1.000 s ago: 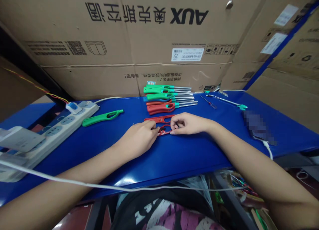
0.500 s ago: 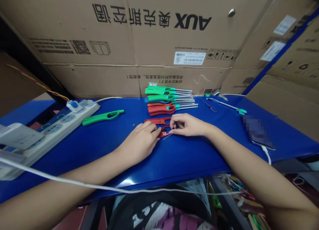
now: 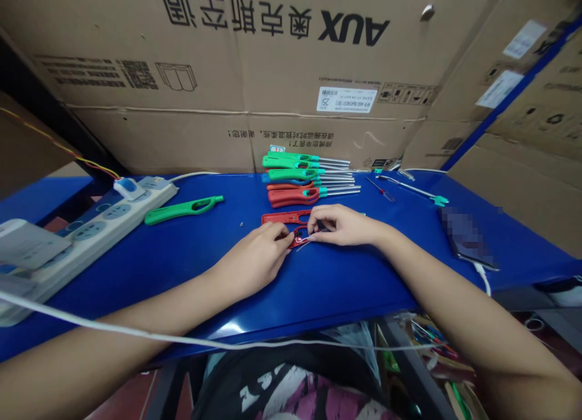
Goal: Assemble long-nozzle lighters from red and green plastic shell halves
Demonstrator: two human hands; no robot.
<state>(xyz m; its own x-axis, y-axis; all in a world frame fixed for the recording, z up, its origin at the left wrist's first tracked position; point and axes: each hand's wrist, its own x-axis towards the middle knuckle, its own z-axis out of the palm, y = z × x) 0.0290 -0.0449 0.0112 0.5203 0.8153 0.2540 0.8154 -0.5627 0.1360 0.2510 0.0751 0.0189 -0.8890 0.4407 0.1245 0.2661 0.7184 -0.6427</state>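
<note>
A red lighter casing half with small inner parts lies on the blue table in front of me. My left hand grips its left part between curled fingers and thumb, which hide much of it. My right hand is closed in a pinch at the casing's right end, where a thin whitish wire runs to the fingertips. Another red casing half rests just behind, partly covered by the right fingers. A thin metal pin shows beside the front casing.
Several assembled green and red lighters are stacked at the back against a cardboard wall. A green casing and a power strip lie left. Rightward are a screwdriver, a metal rod with teal end and a phone.
Both hands stay at the front red casing, with the left fingers drawn slightly to the left and more of the casing's inside showing. The whole view has shifted slightly.
</note>
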